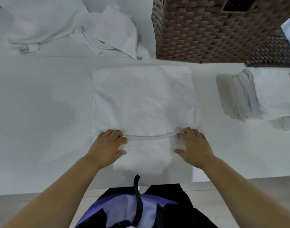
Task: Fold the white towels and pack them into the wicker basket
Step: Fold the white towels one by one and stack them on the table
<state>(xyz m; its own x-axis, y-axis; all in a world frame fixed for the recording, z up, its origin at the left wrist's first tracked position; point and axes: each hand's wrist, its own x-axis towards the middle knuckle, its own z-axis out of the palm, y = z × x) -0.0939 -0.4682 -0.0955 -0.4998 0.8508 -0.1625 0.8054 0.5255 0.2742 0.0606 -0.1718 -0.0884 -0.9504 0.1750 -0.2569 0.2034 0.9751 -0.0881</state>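
A white towel (144,99) lies flat on the white table in front of me, its near part hanging over the table's front edge. My left hand (108,145) pinches the towel's hem at the left. My right hand (193,143) pinches the same hem at the right, and the hem runs taut between them. The brown wicker basket (211,30) stands at the back right, beyond the towel. A stack of folded white towels (262,94) sits at the right, below the basket.
A heap of unfolded white towels (98,30) lies at the back left. A second, darker woven piece (274,51) shows behind the basket's right corner. The white table (39,112) stretches left of the towel. Its front edge runs near my body.
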